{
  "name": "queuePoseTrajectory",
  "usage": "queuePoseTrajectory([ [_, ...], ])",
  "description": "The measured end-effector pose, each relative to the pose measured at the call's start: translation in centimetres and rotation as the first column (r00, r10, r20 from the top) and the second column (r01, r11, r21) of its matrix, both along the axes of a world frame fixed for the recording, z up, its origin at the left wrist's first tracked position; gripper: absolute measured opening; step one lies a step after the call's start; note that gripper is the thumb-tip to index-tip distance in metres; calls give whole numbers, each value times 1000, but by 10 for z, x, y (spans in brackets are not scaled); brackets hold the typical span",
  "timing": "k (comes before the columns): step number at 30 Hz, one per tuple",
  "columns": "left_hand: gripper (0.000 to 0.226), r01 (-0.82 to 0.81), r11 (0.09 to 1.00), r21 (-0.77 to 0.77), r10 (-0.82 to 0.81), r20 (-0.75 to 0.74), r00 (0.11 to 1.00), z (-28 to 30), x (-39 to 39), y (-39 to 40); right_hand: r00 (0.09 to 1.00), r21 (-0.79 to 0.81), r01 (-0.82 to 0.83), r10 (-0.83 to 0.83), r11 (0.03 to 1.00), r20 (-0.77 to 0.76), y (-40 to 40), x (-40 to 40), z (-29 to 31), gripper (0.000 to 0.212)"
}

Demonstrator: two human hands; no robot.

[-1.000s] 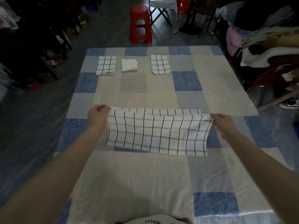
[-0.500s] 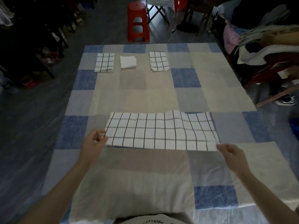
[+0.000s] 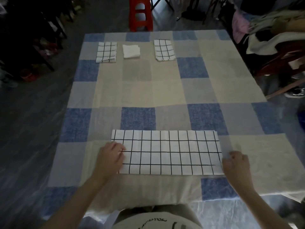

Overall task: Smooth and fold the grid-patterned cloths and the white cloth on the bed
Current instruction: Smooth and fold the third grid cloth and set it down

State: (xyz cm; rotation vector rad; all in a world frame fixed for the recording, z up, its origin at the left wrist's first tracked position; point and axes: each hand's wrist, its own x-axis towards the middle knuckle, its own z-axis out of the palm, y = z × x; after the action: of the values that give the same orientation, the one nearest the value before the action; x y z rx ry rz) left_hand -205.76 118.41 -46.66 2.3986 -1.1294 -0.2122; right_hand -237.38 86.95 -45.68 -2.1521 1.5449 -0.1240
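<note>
1. Head view: the grid-patterned cloth (image 3: 166,152) lies flat on the near part of the bed (image 3: 165,90), doubled into a long strip, so I judge the first fold done and the strip ready for smoothing.
2. Left hand (image 3: 111,157) rests on the strip's left end, fingers curled loosely on the fabric. Whether it pinches the edge I cannot tell.
3. Right hand (image 3: 235,163) sits at the strip's right end, fingers loosely curled, touching or just beside the edge. I cannot tell whether it grasps anything.
4. Long axis runs left to right, its short ends at the two hands.
5. Next move, in my judgement: flatten the strip, then carry one short end over onto the other.
6. At the far end lie two folded grid cloths (image 3: 107,52) (image 3: 164,50) with the folded white cloth (image 3: 131,51) between them.
</note>
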Motion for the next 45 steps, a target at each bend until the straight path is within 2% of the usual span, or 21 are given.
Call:
queuePoseTrajectory([
  [2, 25, 126, 991, -33, -126, 17, 992, -3, -18, -30, 991, -152, -130, 135, 980, 22, 6, 21, -2, 33],
  [4, 37, 196, 980, 9, -197, 19, 980, -13, -35, -57, 955, -253, -276, 294, 927, 33, 18, 48, -2, 41],
  [7, 52, 216, 962, 167, -220, 7, 976, -28, -53, -81, 893, -254, -447, 446, 858, -67, 30, 80, -13, 53],
  [10, 54, 213, 938, 273, -236, 53, 970, -37, -64, -78, 844, -138, -527, 497, 838, -204, 41, 84, -28, 63],
  [16, 53, 190, 931, 312, -218, 57, 974, -41, -79, -63, 818, -85, -534, 488, 841, -306, 57, 62, -43, 66],
  [39, 55, 189, 910, 370, -231, 73, 970, -35, -61, -81, 836, -89, -509, 467, 856, -289, 29, 74, -46, 66],
  [45, 58, 245, 904, 350, -284, 63, 957, -37, -57, -77, 848, -106, -495, 453, 862, -275, 27, 74, -44, 64],
])
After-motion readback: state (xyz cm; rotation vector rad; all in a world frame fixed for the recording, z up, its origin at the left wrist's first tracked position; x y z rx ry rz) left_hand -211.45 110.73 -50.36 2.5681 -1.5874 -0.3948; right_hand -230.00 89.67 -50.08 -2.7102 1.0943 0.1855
